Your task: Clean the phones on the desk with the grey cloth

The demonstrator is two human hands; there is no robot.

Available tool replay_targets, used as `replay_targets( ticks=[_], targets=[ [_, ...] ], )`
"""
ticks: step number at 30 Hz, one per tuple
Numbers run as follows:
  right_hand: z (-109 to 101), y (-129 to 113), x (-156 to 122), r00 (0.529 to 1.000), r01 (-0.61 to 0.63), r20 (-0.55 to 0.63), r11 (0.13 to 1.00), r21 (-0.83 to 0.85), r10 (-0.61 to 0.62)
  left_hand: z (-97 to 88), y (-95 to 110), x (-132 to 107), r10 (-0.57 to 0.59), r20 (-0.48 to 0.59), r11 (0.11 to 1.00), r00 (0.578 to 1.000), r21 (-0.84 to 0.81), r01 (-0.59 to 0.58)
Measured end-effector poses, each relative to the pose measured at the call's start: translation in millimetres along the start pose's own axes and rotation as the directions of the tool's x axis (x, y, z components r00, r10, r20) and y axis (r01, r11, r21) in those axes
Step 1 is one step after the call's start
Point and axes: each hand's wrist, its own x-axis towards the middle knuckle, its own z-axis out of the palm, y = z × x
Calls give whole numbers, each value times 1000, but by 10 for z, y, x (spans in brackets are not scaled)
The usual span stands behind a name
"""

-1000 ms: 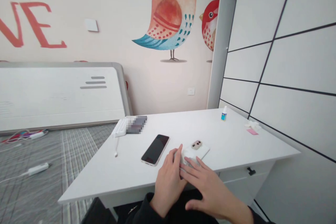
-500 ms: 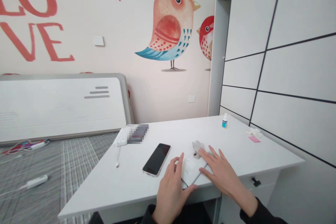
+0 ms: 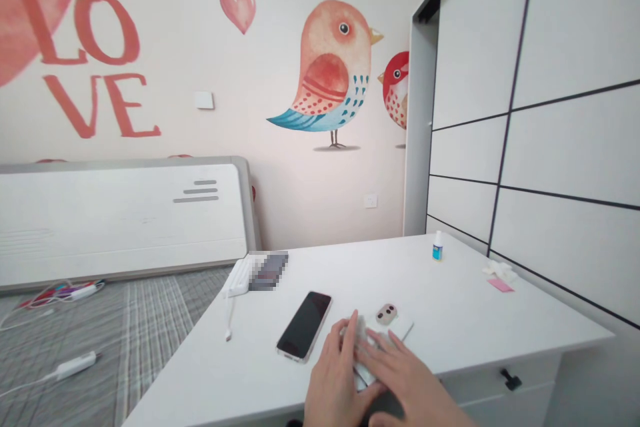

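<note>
A smartphone with a white back [image 3: 403, 324] lies face down near the table's front edge, its camera bump showing at the far end. My left hand [image 3: 333, 377] curls around its left side, thumb at the near end. Over the phone's back, my right hand [image 3: 400, 373] presses a crumpled whitish wipe [image 3: 361, 328], fingers meeting those of my left hand. Both hands cover much of the phone. To the left, a second smartphone [image 3: 304, 325] in a clear case rests screen up, touched by neither hand.
On the white table [image 3: 225, 383], a small white-and-blue bottle [image 3: 437, 247] stands at the back. A pink slip [image 3: 501, 285] and crumpled white paper [image 3: 500, 271] lie far right. A white power strip [image 3: 241, 278] and a blurred dark object [image 3: 270, 271] sit back left.
My right hand has drawn the wipe from the camera end down the phone towards my left hand. More of the camera bump shows. The head view has tilted up slightly.
</note>
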Motion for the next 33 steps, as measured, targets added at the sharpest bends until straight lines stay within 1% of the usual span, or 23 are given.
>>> replay_targets(
  ticks=[1,2,3,5,6,7,10,11,12,14,15,16,17,18,20,22,24,26,27,28,29,31,33],
  targets=[
    [4,-9,-1,1000,25,11,1000,9,-25,7,-10,5,3,-2,1000,1000,-1,-3],
    [-2,-4,-4,1000,-14,-4,1000,-1,13,13,-19,8,5,-10,1000,1000,3,-5],
    [-14,14,-9,994,-102,-46,994,-25,100,19,-27,10,6,-18,1000,1000,11,-5],
    [-26,60,-15,947,-293,-157,954,-63,280,23,-36,12,1,-24,1000,1000,29,0],
    [-13,73,-14,935,-321,-182,945,-68,305,21,-37,12,-4,-15,999,1000,36,4],
    [14,73,-11,946,-289,-176,955,-64,274,17,-35,12,-10,-3,999,1000,39,11],
    [127,27,-4,998,10,-54,1000,-9,-10,1,-20,10,-14,20,1000,1000,23,13],
    [146,22,-7,998,58,-35,998,6,-58,-3,-14,8,-13,15,1000,1000,16,13],
    [148,32,-11,998,44,-43,999,2,-43,-5,-8,6,-11,6,1000,1000,11,10],
    [107,88,-21,982,-145,-127,988,-44,138,-3,-1,1,-12,-16,1000,1000,13,12],
    [78,117,-22,953,-260,-181,964,-64,245,0,0,-1,-16,-21,1000,1000,18,16],
    [53,133,-20,924,-337,-217,939,-73,314,3,0,-2,-17,-20,1000,1000,21,17],
    [39,128,-15,917,-355,-222,932,-72,332,5,-2,-2,-16,-14,1000,1000,21,16],
    [37,101,-7,933,-317,-197,946,-62,300,6,-3,-1,-16,-6,1000,1000,18,17],
    [52,7,9,990,-123,-77,992,-9,122,5,-4,1,-7,8,1000,1000,8,7],
    [55,-62,20,1000,16,17,999,47,-16,5,-4,2,0,8,1000,1000,0,0],
    [24,-42,22,998,-62,-13,998,25,62,10,-8,2,1,-6,1000,1000,3,-1],
    [-11,31,27,957,-264,-129,964,-31,258,22,-19,3,-4,-20,1000,1000,8,4],
    [-15,58,33,934,-326,-172,944,-46,313,28,-27,6,-3,-21,1000,1000,9,3],
    [-4,64,41,930,-330,-187,943,-51,316,32,-33,9,-3,-19,1000,1000,8,4],
    [19,47,50,947,-279,-176,959,-45,267,33,-38,12,-5,-11,1000,1000,5,5],
    [77,-38,60,992,-77,-105,997,-2,76,25,-36,15,0,5,1000,1000,-6,0],
    [102,-113,57,998,36,-52,998,42,-34,8,-18,11,0,9,1000,1000,-14,0]
  ],
)
